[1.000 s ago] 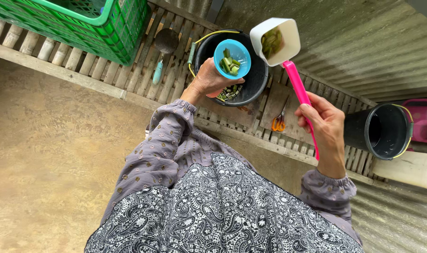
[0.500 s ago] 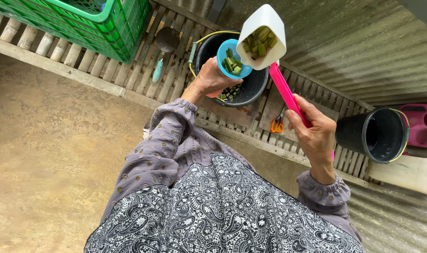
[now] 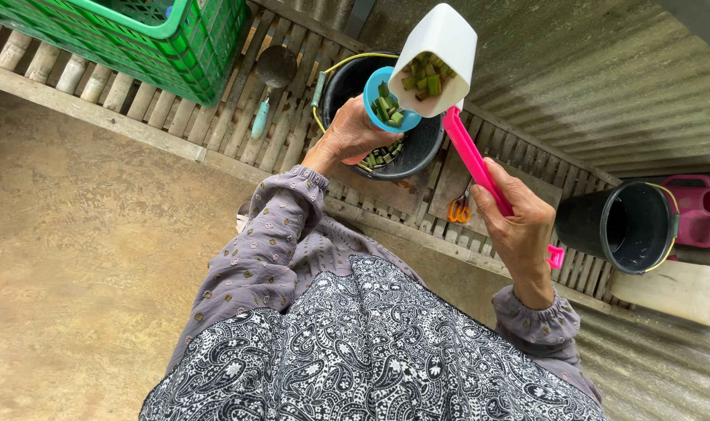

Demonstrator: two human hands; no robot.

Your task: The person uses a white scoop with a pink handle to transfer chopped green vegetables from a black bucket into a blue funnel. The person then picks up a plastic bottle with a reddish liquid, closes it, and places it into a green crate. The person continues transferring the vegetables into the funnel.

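Note:
My left hand (image 3: 347, 136) holds a small blue cup (image 3: 386, 100) with chopped green pieces in it, above a black bucket (image 3: 421, 144) that also holds green pieces. My right hand (image 3: 518, 222) grips the pink handle of a white scoop (image 3: 440, 54). The scoop is tipped toward the blue cup, its lip almost touching the cup's rim, and green pieces lie inside it.
A green crate (image 3: 148, 39) stands on the slatted wooden bench (image 3: 214, 117) at the upper left. A dark ladle with a teal handle (image 3: 269, 82) lies beside the bucket. Orange scissors (image 3: 458, 209) lie on the slats. A second black bucket (image 3: 624, 226) and a pink watering can (image 3: 702, 206) stand right.
My right hand has swung the white scoop left and tilted it over the blue cup. The left hand with the cup has stayed over the bucket.

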